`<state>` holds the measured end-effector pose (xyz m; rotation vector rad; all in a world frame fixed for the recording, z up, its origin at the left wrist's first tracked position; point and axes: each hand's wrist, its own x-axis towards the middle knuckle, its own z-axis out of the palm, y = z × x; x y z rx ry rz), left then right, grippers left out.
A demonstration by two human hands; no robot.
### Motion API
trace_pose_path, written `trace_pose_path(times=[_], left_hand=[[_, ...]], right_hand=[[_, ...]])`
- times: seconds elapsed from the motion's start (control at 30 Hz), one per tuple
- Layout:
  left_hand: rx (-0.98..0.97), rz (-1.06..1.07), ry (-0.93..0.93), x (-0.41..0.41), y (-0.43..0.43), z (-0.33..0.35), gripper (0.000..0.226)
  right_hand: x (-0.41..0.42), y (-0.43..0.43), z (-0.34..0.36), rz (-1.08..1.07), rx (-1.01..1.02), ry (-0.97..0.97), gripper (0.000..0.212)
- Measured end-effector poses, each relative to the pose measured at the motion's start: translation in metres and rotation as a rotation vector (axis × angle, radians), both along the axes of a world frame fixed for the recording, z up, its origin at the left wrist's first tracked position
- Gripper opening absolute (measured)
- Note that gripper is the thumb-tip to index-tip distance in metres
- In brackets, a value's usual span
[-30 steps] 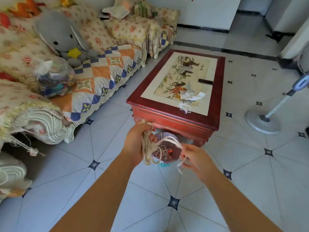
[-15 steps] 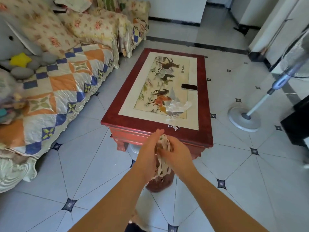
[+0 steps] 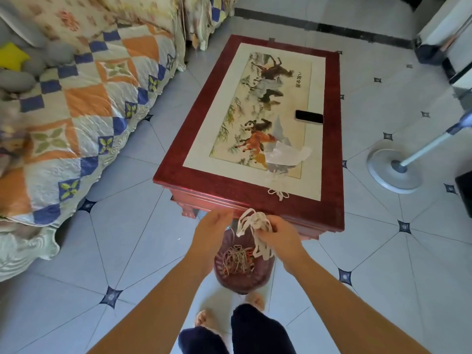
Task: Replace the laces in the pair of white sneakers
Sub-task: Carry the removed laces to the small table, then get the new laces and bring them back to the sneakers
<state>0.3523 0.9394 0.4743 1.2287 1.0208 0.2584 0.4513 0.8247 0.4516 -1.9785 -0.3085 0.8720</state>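
My right hand [image 3: 277, 236] is pinching the bundled white laces [image 3: 251, 222] above the red basket [image 3: 238, 282], at 6 o'clock of the table [image 3: 229, 187]; my left hand [image 3: 213, 229] is hovering loose-fingered, empty, at their 9 o'clock.

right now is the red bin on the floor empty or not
Not empty: a tangle of thin strings lies in the bin, while the right hand holds the white laces above it.

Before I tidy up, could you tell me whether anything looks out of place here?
A crumpled clear plastic bag lies loose on the table, and a small tied lace bundle sits at its near edge. Nothing looks spilled or damaged.
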Motion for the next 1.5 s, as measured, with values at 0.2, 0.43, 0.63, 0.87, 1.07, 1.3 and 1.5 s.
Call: trace_pose_path(times=[0.2, 0.43, 0.63, 0.87, 1.07, 1.3, 1.5], left_hand=[[-0.020, -0.001, 0.106, 0.015, 0.010, -0.021, 0.007], [0.096, -0.097, 0.226, 0.029, 0.018, -0.033, 0.015], [0.233, -0.232, 0.310, 0.042, 0.021, -0.035, 0.017], [0.375, -0.456, 0.392, 0.060, 0.018, -0.030, 0.021], [0.636, -0.787, 0.293, 0.074, 0.011, -0.019, 0.013], [0.931, -1.323, 0.138, 0.069, -0.017, -0.011, 0.022], [1.025, -1.721, -0.062, 0.030, -0.092, 0.003, 0.032]], right_hand=[[0.027, 0.011, -0.026, 0.053, -0.102, 0.042, 0.013], [0.047, 0.007, -0.043, 0.222, -0.267, 0.035, 0.034], [0.067, -0.008, -0.046, 0.198, -0.348, 0.017, 0.040], [0.072, -0.032, -0.029, 0.191, -0.347, -0.090, 0.035], [0.038, -0.066, -0.002, 0.055, -0.350, -0.231, 0.030], [-0.068, -0.121, 0.020, -0.373, -0.441, -0.271, 0.034], [-0.193, -0.176, 0.043, -0.816, -0.528, -0.197, 0.035]])
